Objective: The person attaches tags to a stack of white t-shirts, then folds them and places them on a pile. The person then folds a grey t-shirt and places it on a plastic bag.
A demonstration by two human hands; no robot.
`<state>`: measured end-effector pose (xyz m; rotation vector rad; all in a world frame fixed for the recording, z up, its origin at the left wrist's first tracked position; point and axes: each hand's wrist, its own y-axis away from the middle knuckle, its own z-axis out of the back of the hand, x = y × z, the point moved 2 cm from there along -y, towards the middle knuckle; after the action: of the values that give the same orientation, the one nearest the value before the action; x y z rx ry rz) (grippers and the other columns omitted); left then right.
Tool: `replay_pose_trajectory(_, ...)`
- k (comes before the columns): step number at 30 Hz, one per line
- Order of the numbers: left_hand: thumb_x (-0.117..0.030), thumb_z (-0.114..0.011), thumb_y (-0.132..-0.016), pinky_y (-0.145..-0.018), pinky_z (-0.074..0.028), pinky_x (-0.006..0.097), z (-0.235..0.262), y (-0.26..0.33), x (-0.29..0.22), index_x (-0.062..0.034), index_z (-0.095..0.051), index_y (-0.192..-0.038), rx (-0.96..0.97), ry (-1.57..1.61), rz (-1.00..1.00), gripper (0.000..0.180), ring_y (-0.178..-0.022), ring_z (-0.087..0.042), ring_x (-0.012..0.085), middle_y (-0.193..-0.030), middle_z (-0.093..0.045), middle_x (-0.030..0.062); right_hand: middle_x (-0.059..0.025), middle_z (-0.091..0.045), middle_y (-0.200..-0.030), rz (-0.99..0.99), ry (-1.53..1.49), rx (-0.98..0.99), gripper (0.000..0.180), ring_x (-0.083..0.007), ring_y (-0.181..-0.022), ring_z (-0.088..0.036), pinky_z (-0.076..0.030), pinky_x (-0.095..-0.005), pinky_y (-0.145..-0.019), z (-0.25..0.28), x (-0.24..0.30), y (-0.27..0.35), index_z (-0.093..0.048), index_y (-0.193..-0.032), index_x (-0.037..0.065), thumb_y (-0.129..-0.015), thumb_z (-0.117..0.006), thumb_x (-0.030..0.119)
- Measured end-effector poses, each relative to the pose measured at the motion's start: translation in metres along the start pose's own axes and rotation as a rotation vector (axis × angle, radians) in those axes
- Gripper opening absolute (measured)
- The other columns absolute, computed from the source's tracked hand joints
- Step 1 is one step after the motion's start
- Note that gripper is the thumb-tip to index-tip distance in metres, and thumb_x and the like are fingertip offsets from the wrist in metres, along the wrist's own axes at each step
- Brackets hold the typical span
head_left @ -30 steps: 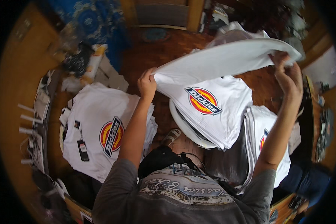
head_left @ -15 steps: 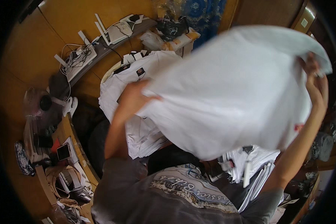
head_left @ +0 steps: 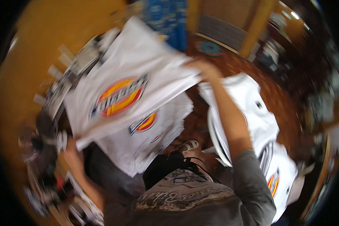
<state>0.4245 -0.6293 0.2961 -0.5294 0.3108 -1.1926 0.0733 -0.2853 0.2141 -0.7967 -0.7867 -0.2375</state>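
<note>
A white T-shirt [head_left: 147, 64] with a red and yellow oval print is stretched out between my two hands, slightly blurred by motion. My left hand [head_left: 72, 153] grips its lower left corner. At its right edge my right hand [head_left: 204, 71] is closed on the cloth. Directly below the held shirt lies a stack of white T-shirts [head_left: 133, 152], the top one showing a similar oval print. The held shirt covers the far part of this stack.
More white T-shirts [head_left: 248, 101] are piled to my right, beside another white pile [head_left: 286, 169] with a coloured print. White routers [head_left: 79, 62] line a shelf along the left wall. A blue curtain [head_left: 165, 22] hangs at the back. My sandalled foot [head_left: 190, 145] shows on the floor.
The T-shirt has swung from the right over to the stack on the left, its print now showing. Both hands have moved left with it, and the view has turned right.
</note>
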Motion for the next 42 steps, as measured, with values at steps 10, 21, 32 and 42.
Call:
replay_pose_trajectory(10,-0.008,-0.057,-0.065,-0.058,-0.039,0.032,-0.156,0.018,-0.179,0.0005,-0.054,-0.082,0.899,0.755,-0.465,0.019,-0.061,-0.051,0.026,-0.064,-0.052,0.0128,-0.0135,-0.051,-0.094,-1.052,0.916,-0.695,0.032,-0.0264,-0.091,-0.046,-0.037,-0.0347,-0.076,-0.064,-0.012,0.309,-0.053,-0.093,0.003,-0.061,-0.059,0.008)
replay_pose_trajectory(21,-0.022,-0.063,-0.063,-0.07,-0.04,0.037,-0.356,-0.056,-0.468,-0.0017,-0.05,-0.09,0.583,0.557,-0.603,0.036,-0.083,-0.051,0.0302,-0.091,-0.053,0.015,-0.0129,-0.045,-0.094,-1.582,1.037,-1.007,0.035,-0.0285,-0.085,-0.044,-0.037,-0.0345,-0.069,-0.09,0.14,0.421,-0.052,-0.088,0.006,-0.057,-0.064,0.017)
replay_pose_trajectory(32,-0.011,-0.062,-0.064,-0.059,-0.039,0.028,-0.375,-0.077,-0.476,-0.0023,-0.047,-0.069,1.181,0.983,-0.248,0.019,-0.071,-0.048,0.0182,-0.074,-0.049,0.0062,-0.0103,-0.05,-0.063,-1.709,1.254,-1.262,0.019,-0.023,-0.05,-0.05,-0.04,-0.0301,-0.047,-0.063,0.123,0.407,-0.048,-0.074,0.003,-0.062,-0.061,0.007)
replay_pose_trajectory(42,-0.009,-0.052,-0.072,-0.08,-0.035,0.031,-0.222,-0.193,-0.45,-0.0114,-0.036,-0.092,1.352,2.04,-0.046,0.026,-0.089,-0.044,0.0195,-0.094,-0.044,0.0069,-0.0085,-0.053,-0.065,-0.953,-0.226,-2.118,0.014,-0.0145,-0.054,-0.053,-0.045,-0.0253,-0.043,-0.049,0.256,0.338,-0.041,-0.08,0.002,-0.072,-0.052,0.0)
